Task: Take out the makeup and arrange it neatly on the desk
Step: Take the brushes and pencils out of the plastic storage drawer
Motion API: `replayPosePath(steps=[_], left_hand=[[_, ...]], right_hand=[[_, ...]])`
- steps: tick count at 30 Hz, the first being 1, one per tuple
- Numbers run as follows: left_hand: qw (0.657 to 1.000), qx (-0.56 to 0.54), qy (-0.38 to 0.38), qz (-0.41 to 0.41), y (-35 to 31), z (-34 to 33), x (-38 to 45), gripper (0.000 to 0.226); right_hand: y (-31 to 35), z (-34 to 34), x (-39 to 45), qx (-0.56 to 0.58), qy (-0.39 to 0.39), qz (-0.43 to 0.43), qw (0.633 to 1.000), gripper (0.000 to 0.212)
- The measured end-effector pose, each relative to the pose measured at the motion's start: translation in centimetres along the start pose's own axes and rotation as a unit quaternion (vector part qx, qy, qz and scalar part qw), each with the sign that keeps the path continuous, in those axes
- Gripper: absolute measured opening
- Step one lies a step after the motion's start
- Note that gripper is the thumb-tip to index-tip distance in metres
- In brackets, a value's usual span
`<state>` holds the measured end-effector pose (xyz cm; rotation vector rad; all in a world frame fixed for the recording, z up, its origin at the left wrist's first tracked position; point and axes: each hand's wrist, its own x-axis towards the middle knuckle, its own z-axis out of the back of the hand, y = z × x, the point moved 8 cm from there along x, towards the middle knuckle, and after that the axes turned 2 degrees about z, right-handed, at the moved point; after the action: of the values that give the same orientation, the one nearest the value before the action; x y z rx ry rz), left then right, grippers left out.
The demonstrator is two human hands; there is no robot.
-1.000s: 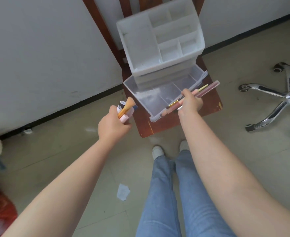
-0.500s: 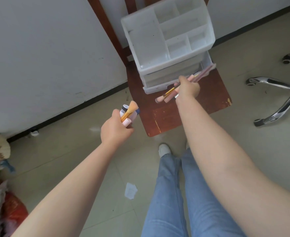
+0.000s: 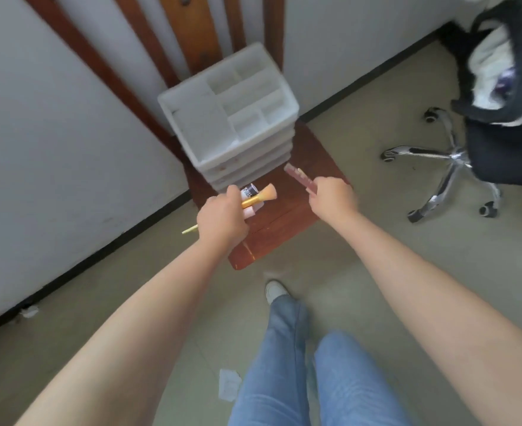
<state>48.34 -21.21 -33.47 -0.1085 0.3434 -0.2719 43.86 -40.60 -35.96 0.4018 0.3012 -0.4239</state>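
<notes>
A white plastic makeup organizer (image 3: 223, 124) with open top compartments and shut drawers stands on a red-brown wooden chair seat (image 3: 287, 222). My left hand (image 3: 221, 221) is closed around a gold-handled brush (image 3: 261, 196), a small black-and-white tube (image 3: 250, 190) and a pink item, just in front of the organizer. My right hand (image 3: 332, 199) grips a bundle of pink slender brushes (image 3: 299, 178), whose ends point up-left toward the organizer's lower drawers.
The chair's slatted back (image 3: 192, 32) leans against the white wall. A black office chair with a chrome wheeled base (image 3: 447, 167) stands at right. My jeans-clad legs and a white shoe (image 3: 275, 290) are below. A paper scrap (image 3: 229, 384) lies on the floor.
The open bottom drawer has been pushed shut. My right hand pulled back from the organizer with the brushes. My left hand moved right, over the chair seat. The view shifted.
</notes>
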Motion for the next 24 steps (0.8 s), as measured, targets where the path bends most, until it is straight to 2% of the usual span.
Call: replayPosePath(steps=[2, 5, 9, 11, 13, 16, 17, 19, 22, 24], left_hand=[[0.997, 0.027, -0.015, -0.076, -5.2, 1.1, -0.1, 0.026], [0.979, 0.069, -0.015, -0.192, -13.6, 2.1, -1.4, 0.027], [0.915, 0.178, -0.024, -0.360, -27.1, 2.0, -8.5, 0.024], [0.876, 0.205, -0.027, -0.435, -33.6, 1.0, -14.3, 0.025], [0.830, 0.220, -0.027, -0.511, -39.6, -0.4, -21.7, 0.029], [0.753, 0.226, -0.031, -0.617, -46.8, -3.3, -33.8, 0.032], [0.723, 0.229, -0.030, -0.651, -48.7, -4.5, -38.1, 0.034], [0.653, 0.244, -0.030, -0.716, -51.7, -7.0, -46.7, 0.038], [0.544, 0.270, -0.039, -0.793, -55.8, -10.5, -59.0, 0.039], [0.477, 0.271, -0.047, -0.835, -58.3, -12.4, -66.8, 0.038]], right_hand=[[-3.4, 3.0, -2.5, -0.094, -0.011, 0.000, 0.996, 0.020], [-9.5, 7.8, -7.7, -0.172, -0.031, -0.037, 0.984, 0.019], [-18.8, 13.3, -19.2, -0.177, -0.066, -0.131, 0.973, 0.023], [-22.6, 15.0, -26.1, -0.213, -0.099, -0.179, 0.955, 0.018], [-25.9, 17.0, -34.6, -0.265, -0.133, -0.256, 0.920, 0.021], [-32.3, 14.2, -47.3, -0.147, -0.079, -0.362, 0.917, 0.026], [-33.9, 13.6, -51.6, -0.133, -0.098, -0.389, 0.906, 0.028], [-36.5, 13.4, -60.8, -0.162, -0.138, -0.474, 0.854, 0.026], [-40.6, 9.4, -72.8, -0.058, -0.109, -0.555, 0.822, 0.028], [-42.6, 7.8, -80.3, -0.041, -0.122, -0.613, 0.780, 0.028]])
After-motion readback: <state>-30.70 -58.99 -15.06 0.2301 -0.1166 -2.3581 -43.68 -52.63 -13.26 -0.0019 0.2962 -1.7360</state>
